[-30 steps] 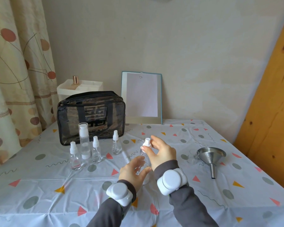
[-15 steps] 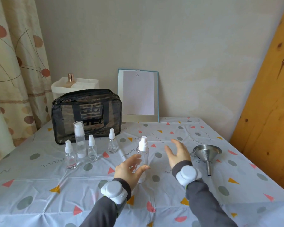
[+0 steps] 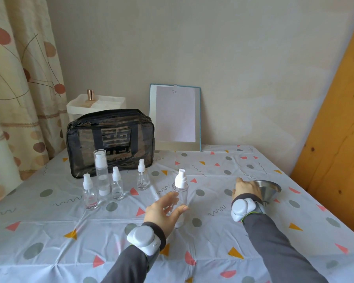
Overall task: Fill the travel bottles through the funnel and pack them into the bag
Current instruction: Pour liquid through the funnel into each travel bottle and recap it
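Mid-table, left hand (image 3: 163, 209) curves slack round the spray bottle (image 3: 181, 187); right hand (image 3: 246, 189) covers the funnel (image 3: 271, 190), grip hidden.

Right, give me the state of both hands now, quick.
Left hand: open, straight fingers either side of the clear white-capped spray bottle.
Right hand: at the rim of the silver metal funnel; grip cannot be told.
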The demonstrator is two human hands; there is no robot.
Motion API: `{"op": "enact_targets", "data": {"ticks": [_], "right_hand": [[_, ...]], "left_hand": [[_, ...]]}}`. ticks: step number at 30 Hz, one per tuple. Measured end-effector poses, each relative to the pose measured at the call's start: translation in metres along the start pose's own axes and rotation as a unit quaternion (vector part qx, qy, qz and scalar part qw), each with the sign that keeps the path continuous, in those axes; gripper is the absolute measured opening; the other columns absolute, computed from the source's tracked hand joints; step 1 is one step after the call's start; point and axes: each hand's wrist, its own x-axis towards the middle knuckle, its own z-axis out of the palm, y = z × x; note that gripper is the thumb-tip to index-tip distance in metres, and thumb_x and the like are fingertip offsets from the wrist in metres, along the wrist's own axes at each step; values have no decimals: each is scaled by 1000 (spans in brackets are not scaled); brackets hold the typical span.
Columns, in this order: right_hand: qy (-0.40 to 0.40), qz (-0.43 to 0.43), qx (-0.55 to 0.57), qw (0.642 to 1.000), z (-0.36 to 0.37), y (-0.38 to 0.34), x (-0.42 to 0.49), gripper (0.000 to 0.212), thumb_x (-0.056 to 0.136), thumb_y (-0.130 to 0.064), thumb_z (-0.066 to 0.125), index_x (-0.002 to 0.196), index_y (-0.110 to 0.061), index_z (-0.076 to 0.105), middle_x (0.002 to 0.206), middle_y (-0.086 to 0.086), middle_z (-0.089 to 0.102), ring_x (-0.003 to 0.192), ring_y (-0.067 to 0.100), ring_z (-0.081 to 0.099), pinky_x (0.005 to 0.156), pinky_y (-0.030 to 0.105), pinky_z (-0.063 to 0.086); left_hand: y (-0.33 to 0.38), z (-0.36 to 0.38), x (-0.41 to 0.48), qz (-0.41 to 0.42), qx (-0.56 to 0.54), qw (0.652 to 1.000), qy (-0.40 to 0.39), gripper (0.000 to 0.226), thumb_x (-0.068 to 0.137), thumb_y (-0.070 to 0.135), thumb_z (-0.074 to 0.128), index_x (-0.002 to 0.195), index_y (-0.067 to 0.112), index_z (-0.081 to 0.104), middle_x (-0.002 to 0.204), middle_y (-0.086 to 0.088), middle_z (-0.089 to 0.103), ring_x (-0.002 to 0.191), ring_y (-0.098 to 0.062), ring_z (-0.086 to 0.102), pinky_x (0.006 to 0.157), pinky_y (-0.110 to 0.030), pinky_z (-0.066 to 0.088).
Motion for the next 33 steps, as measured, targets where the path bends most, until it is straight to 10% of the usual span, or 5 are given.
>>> {"op": "enact_targets", "data": {"ticks": [5, 8, 20, 33], "right_hand": [[-46, -4, 3, 999, -2, 1, 6, 9, 78, -13, 56, 86, -17, 55, 94, 6, 63, 86, 24, 53, 78, 25, 42], [-95, 3, 110, 989, 1, 1, 11, 30, 82, -8, 53, 110, -15, 61, 114, 6, 64, 101, 24, 55, 93, 24, 43], [29, -216, 243, 945, 29, -63, -28, 31, 87, -6, 50, 112, -15, 64, 104, 6, 67, 110, 23, 50, 85, 17, 31], [56, -191, 313, 929, 41, -61, -40, 40, 78, -14, 69, 116, -12, 60, 120, 7, 54, 117, 25, 44, 94, 17, 27]], "left_hand": [[-1, -1, 0, 1, 6, 1000, -1, 54, 73, 44, 70, 122, 27, 55, 112, 11, 62, 101, 0, 53, 91, -14, 41], [-1, -1, 0, 3, 6, 1000, -1, 52, 73, 44, 71, 119, 27, 56, 110, 12, 63, 100, 0, 54, 89, -11, 41], [2, 0, -1, -1, -13, 1000, 7, 50, 72, 39, 74, 118, 24, 58, 108, 9, 65, 99, -3, 57, 91, -14, 43], [1, 0, -1, -1, -27, 1000, 5, 45, 72, 37, 75, 113, 26, 60, 99, 13, 64, 95, -2, 59, 84, -8, 41]]}}
